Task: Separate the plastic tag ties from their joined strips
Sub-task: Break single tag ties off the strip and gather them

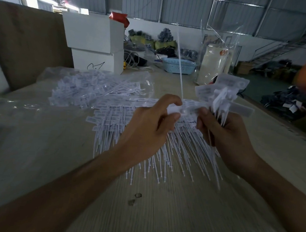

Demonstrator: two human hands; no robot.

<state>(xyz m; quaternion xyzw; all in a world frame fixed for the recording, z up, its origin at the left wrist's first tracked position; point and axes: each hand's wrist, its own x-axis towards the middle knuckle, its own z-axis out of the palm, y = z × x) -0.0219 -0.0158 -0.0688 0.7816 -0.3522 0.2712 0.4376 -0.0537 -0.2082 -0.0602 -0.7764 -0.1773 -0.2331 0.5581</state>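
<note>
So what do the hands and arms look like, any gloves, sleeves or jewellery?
Both are bare. The left hand and right hand wear no gloves, and no rings show on the fingers in view. Both forearms are uncovered to the frame's edge, with no sleeve, watch or wristband visible. No markings or tape on either.

Both hands sit mid-frame above the table (pixel 38 153): the left hand (pixel 153 123) just left of the right hand (pixel 226 136), a bundle of tag ties (pixel 223 100) between and above them. A loose pile of ties (pixel 112 124) lies beneath. Upper left, what seems a bagged heap (pixel 89 88) lies before stacked boxes (pixel 95 42); a basket (pixel 176 65) sits behind centre.
</note>
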